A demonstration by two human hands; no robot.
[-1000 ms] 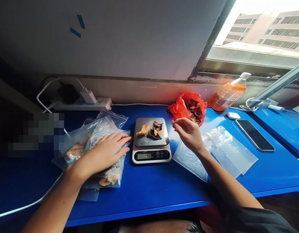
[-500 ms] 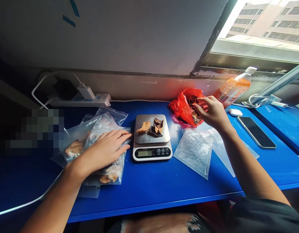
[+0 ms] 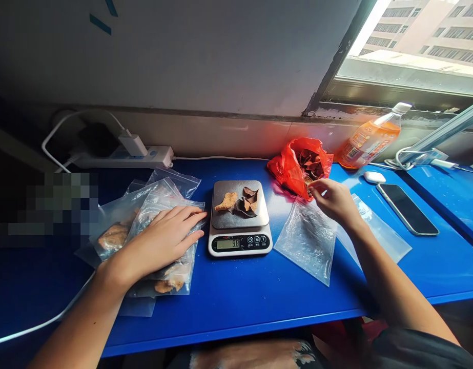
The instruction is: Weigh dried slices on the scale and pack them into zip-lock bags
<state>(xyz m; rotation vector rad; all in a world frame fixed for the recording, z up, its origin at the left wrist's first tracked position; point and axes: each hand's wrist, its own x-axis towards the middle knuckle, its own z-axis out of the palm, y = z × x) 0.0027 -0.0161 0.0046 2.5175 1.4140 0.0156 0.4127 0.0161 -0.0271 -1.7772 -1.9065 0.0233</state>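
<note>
My left hand [image 3: 170,233] lies flat with fingers outstretched on a pile of clear zip bags [image 3: 117,236] holding brown dried pieces. Right of it stands a kitchen scale [image 3: 241,246], its display reading about 9.8. On its steel plate rest several dried, curled peel-like pieces [image 3: 250,201], dark brown and tan. A red plastic bag [image 3: 288,166] gapes open, with more dark dried pieces [image 3: 311,163] inside. At the bag's front rim, my right hand [image 3: 334,202] has thumb and fingers pinched together; what is between them, I cannot make out. Below it lies a flat clear bag [image 3: 307,243].
Another clear bag [image 3: 382,230] lies to the right, near a phone [image 3: 408,209] and a white earbud case [image 3: 374,177]. An orange drink bottle [image 3: 370,138] leans by the window. A power strip [image 3: 155,157] with cables runs along the wall at the back left.
My right hand has come down and toward me from the red bag's mouth to its front rim. My left hand stays on the clear bags, and the scale's pieces look the same.
</note>
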